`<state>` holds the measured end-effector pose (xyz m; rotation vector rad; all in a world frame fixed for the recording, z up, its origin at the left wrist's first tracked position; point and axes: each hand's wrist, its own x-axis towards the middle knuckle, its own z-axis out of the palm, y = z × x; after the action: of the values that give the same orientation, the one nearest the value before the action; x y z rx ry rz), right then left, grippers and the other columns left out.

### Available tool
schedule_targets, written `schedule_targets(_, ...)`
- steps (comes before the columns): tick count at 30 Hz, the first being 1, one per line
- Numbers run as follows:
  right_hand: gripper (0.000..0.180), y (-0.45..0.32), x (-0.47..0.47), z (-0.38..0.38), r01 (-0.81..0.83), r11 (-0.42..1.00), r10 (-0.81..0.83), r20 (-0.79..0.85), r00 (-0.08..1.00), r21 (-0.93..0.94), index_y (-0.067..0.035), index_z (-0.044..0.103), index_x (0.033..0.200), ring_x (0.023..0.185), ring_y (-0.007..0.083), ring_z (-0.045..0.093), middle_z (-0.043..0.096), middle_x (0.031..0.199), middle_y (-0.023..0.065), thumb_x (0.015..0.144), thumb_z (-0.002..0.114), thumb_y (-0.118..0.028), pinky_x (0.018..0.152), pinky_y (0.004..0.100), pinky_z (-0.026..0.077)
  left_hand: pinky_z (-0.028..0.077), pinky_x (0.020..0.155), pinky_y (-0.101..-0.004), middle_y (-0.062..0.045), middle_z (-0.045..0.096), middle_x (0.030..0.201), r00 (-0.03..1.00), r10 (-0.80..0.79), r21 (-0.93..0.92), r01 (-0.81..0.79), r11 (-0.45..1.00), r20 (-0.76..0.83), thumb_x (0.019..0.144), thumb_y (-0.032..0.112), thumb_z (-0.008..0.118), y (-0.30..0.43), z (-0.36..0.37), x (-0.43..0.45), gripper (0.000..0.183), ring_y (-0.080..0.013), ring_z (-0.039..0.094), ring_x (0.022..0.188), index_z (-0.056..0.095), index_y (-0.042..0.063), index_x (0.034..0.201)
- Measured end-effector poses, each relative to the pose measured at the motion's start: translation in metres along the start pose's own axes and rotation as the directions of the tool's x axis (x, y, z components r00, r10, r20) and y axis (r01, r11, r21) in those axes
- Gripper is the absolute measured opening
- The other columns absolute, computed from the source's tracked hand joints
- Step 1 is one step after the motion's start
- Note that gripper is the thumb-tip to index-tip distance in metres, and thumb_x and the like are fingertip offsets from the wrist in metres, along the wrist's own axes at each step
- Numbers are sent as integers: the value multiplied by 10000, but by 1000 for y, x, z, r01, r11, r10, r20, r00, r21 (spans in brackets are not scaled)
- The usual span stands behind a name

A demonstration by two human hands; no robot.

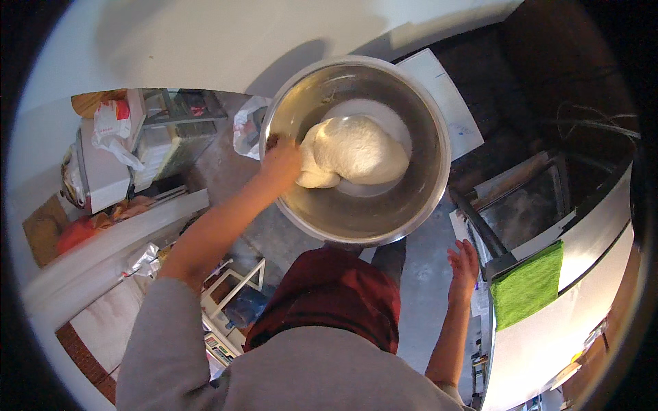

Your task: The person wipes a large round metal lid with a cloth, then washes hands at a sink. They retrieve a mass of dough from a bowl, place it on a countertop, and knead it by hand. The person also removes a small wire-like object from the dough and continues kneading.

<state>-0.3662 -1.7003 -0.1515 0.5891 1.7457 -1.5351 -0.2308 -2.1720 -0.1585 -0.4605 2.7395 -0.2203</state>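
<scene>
A large stainless steel bowl (360,231) stands in front of me, with a big lump of pale dough (365,149) inside. Reaching over the bowl's left rim, my left hand (281,162) is closed at the dough's left end, where a narrower lobe bulges toward it. Its fingertips are hidden. Some light-coloured flour or bare bottom shows around the lump. My right hand (464,262) hangs in the air to the lower right of the bowl, holding nothing, its fingers slightly curled and apart. What supports the bowl is hidden beneath it.
A white panel (447,108) lies behind the bowl at right. On the right, a green cloth (529,287) drapes over a white surface (555,339). Plastic bags (249,126), containers and a white shelf edge (123,236) crowd the left. Below is a grey floor (424,308).
</scene>
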Motion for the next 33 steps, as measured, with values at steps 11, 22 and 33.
schedule_targets(11,447,-44,-30,34,93,995,-94,-41,995,-29,6,464,1336,1048,238,604,544,1291,147,942,570,-174,935,342,451,455,887,-264,-68,624,1159,517,-835,-804,-407,-433,188,893,-66,514,107,-3,157,303,-137,577,1012,622,25,1161)
schedule_targets(22,415,-89,-51,68,316,925,-306,81,949,-210,10,505,1291,1051,222,608,588,1221,146,890,559,-83,938,356,456,440,842,-253,-14,614,1013,475,-839,-760,-433,-485,264,869,-55,536,118,-23,166,168,-114,558,896,639,41,960)
schedule_targets(33,971,-61,41,229,738,335,-455,585,671,-586,-139,315,1459,1338,422,327,256,1501,183,636,829,-169,1062,462,374,464,938,-471,-124,446,1355,973,-204,-638,91,764,-107,672,260,810,56,-20,28,696,-376,437,1244,536,189,1308)
